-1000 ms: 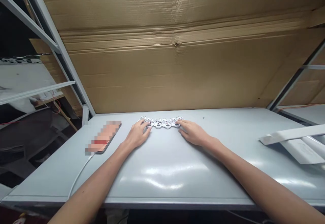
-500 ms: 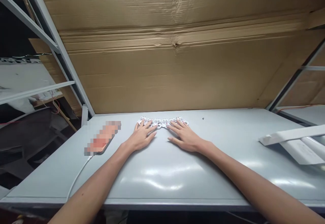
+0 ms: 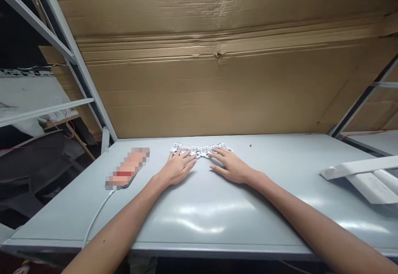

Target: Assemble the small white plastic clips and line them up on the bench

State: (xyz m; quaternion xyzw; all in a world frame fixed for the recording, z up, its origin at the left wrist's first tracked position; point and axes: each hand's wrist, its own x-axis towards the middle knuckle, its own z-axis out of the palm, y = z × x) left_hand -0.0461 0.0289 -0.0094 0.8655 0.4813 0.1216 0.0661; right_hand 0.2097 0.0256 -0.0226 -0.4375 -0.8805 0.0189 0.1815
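A: Where does the row of small white rounded plastic-looking pieces [image 3: 204, 150] lie?

B: It lies on the smooth pale grey tabletop [image 3: 199, 201], near the back edge, and it goes from left to right in a slightly curved line. It is just in front of the brown cardboard panel [image 3: 205, 100].

A: And how is the left hand [image 3: 178, 169]?

B: It is open, palm down, with the fingers spread. Its fingertips are at the left part of the row, and the pieces lie beyond the palm. The thumb points inward, on the near side of the row.

A: Is the right hand [image 3: 231, 167] similar?

B: Yes, it is also open and palm down. Its fingers reach over the right part of the row, and its thumb is on the near side. The middle pieces show between the two hands. Whether every fingertip presses on a piece, I cannot tell.

A: What is around them?

B: At the left lies a phone with a blurred orange-pink screen [image 3: 128, 168], joined to a thin white cable [image 3: 97, 215]. At the right, well apart from the hands, there is white folded packing material [image 3: 367, 178].
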